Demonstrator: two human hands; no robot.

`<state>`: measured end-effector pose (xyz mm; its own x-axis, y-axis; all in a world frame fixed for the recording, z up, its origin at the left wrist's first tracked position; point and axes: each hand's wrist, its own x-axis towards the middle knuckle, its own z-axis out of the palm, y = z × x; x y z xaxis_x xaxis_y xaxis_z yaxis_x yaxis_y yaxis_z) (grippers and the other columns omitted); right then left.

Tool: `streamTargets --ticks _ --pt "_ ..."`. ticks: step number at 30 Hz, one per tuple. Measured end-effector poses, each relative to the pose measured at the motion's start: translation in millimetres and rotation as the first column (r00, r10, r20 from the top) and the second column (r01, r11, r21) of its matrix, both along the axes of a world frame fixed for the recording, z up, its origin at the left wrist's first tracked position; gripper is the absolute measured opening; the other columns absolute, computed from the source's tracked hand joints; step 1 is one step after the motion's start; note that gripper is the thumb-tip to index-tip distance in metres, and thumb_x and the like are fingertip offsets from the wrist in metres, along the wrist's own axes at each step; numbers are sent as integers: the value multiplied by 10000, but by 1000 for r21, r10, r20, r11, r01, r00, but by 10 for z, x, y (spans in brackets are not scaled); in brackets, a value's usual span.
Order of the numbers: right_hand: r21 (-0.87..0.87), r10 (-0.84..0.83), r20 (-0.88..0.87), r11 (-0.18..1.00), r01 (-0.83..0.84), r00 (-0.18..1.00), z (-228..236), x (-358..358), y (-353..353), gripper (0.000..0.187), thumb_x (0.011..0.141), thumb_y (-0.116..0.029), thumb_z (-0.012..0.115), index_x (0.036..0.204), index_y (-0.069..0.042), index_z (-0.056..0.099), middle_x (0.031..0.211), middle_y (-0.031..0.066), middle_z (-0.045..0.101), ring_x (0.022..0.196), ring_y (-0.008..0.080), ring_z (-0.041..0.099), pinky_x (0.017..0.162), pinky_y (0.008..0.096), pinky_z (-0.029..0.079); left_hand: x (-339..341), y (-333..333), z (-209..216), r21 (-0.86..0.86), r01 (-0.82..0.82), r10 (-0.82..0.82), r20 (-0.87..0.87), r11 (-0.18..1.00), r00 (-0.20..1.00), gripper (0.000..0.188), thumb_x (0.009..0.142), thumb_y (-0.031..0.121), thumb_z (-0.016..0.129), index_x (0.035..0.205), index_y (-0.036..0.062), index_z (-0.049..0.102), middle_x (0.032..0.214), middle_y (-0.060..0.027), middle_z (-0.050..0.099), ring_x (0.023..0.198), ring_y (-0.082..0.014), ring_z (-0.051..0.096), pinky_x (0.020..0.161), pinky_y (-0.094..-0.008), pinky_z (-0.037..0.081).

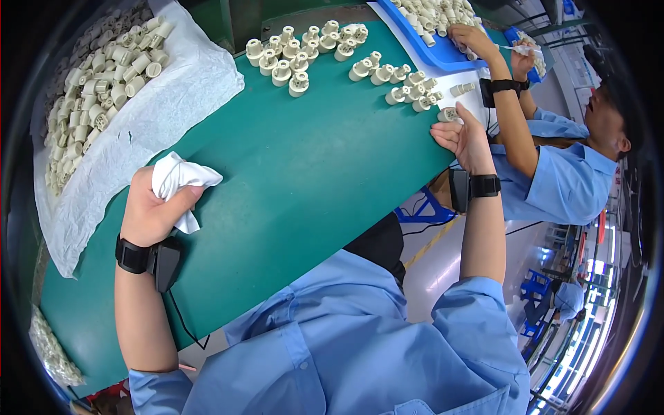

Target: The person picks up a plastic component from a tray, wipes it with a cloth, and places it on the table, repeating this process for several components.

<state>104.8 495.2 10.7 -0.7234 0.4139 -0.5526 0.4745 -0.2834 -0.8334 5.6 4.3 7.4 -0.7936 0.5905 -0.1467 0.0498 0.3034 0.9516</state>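
Observation:
My left hand [153, 207] is closed round a crumpled white cloth [181, 181], above the left part of the green table. At the table's right edge my right hand [465, 142] has its thumb and fingers apart. Beside the thumb tip and fingertips is a cream plastic cap-like fitting [447, 115]; whether they touch it I cannot tell. Another cream fitting [462, 89] lies on its side just beyond. Several similar stepped fittings [413, 91] stand upright to the left of that hand, and a further group [290, 59] stands at the far middle.
A large heap of cream fittings [104, 90] lies on white sheeting [180, 90] at the left. A blue tray [460, 63] with more fittings stands far right, where a co-worker's hand [477, 43] reaches in. A clear plastic bag [52, 353] lies near left on the green table [277, 180].

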Motion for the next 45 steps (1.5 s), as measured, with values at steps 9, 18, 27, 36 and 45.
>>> streamTargets --ticks 9,18,27,36,45 --pt "240 51 -82 970 -30 995 47 -22 -146 475 927 -410 519 1076 40 546 796 108 642 674 181 663 540 256 556 10 14 -43 18 -36 36 -28 999 999 93 777 101 647 801 29 594 614 5 573 533 -64 520 484 -223 396" --pt "403 10 -131 914 44 991 148 -29 62 522 901 -446 554 1151 8 496 735 67 588 516 155 596 393 228 448 -7 8 -38 13 -25 25 -25 1000 999 90 781 98 643 808 28 594 618 3 576 535 -66 523 489 -224 403" --pt "189 -97 -130 975 120 987 -6 -381 643 558 875 -523 546 1076 -3 518 837 167 662 597 193 657 476 239 527 4 26 -26 28 -3 4 -25 1000 1000 86 784 93 637 813 22 598 630 2 576 548 -67 522 495 -226 406" --pt "-3 -36 -102 999 36 994 -13 -199 562 587 905 -494 512 1131 46 557 801 154 683 654 205 683 519 235 554 11 7 -13 44 10 -10 2 999 1000 72 799 77 653 823 10 645 649 10 584 565 -61 521 499 -226 404" --pt "57 107 -152 993 -99 983 -3 -219 485 573 935 -465 469 1163 55 548 743 119 676 657 185 684 459 191 522 4 3 -6 16 24 -23 -36 1000 999 73 787 65 652 828 6 638 649 7 584 565 -62 521 503 -231 398"
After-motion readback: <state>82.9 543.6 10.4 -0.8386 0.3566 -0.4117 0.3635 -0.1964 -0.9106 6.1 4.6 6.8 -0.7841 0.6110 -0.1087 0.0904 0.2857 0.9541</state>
